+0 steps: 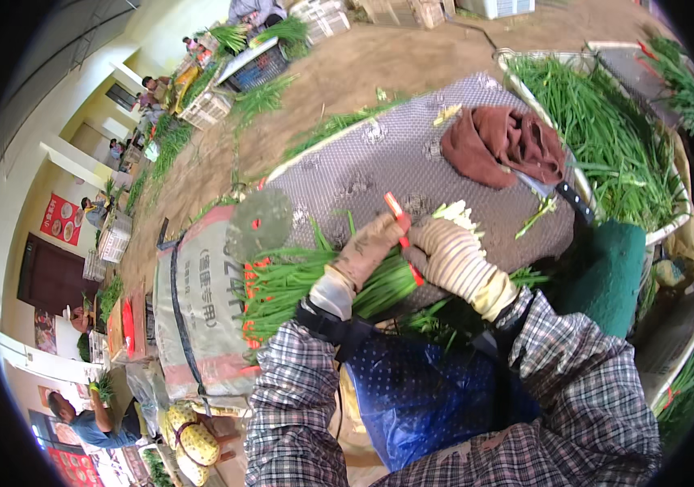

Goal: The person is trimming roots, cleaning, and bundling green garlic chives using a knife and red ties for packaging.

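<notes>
Well, looks approx. midway thru one bunch, I'd say. The stalks are gathered OK: the green bunch (pixel 387 284) is together, w/ its pale ends (pixel 457 215) bundled more or less side by side. A strip of red tape (pixel 396 209) crosses the bunch, one end sticking up past the fingers, the other showing lower down against the stalks. No knot or fastening visible tho, so the tie's prob. not finished; can't tell if the strip goes all the way round underneath.

More to do after that, by the look of it: lots of loose greens (pixel 606 134) in the white-edged tray (pixel 670 227) off to the right, plus a few stray stalks (pixel 535 217) on the grey mat (pixel 412 162).

As for position: the bunch runs under both hands, at the near side of the mat. Its leafy end spreads left past the L hand (pixel 369 247), over the edge of the sack (pixel 197 316); its pale end pokes out just beyond the R hand (pixel 448 253). L hand's fingers are closed on the tape; R hand, in a striped glove, is curled round the bunch right next to it, thumb side close to the strip. Brown cloth (pixel 501 146) & knife (pixel 574 201) lie farther off, upper right, neither one touched.
</notes>
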